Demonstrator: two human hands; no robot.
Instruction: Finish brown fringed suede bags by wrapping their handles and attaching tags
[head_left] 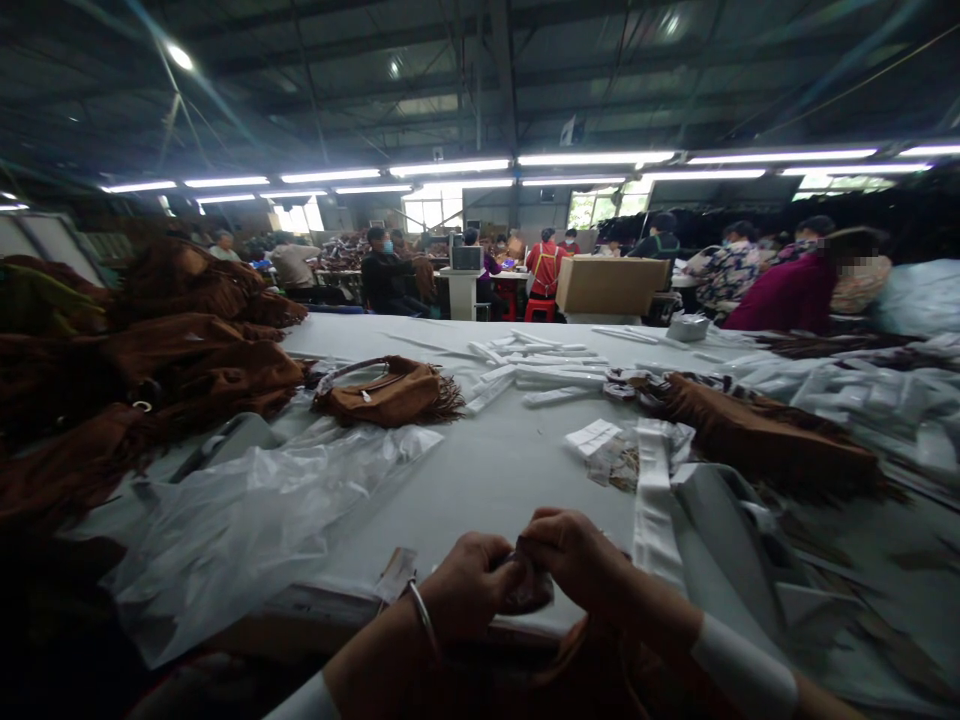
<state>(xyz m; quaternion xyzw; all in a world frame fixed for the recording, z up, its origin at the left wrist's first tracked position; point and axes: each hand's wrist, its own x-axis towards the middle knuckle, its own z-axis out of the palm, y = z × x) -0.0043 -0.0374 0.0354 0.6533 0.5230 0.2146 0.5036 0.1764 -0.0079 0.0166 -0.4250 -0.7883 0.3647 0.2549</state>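
Observation:
My left hand (466, 588) and my right hand (576, 556) meet at the table's near edge. Both are closed, pinching a dark brown, slightly shiny piece (531, 592) between thumbs and fingers; its exact kind is not clear. Under my right wrist, a brown suede-like item (574, 645) lies low and mostly in shadow. Farther up the table sits a brown fringed handbag (386, 392) with a looped strap. Another brown fringed bag (765, 435) lies on its side at the right.
Brown bags (202, 365) pile up at the left, behind clear plastic bags (255, 520). White wrapped strips (540, 365) lie mid-table. A packet of small metal parts (615, 462) and a grey holder (731, 540) are at right. Several people sit beyond, near a cardboard box (611, 287).

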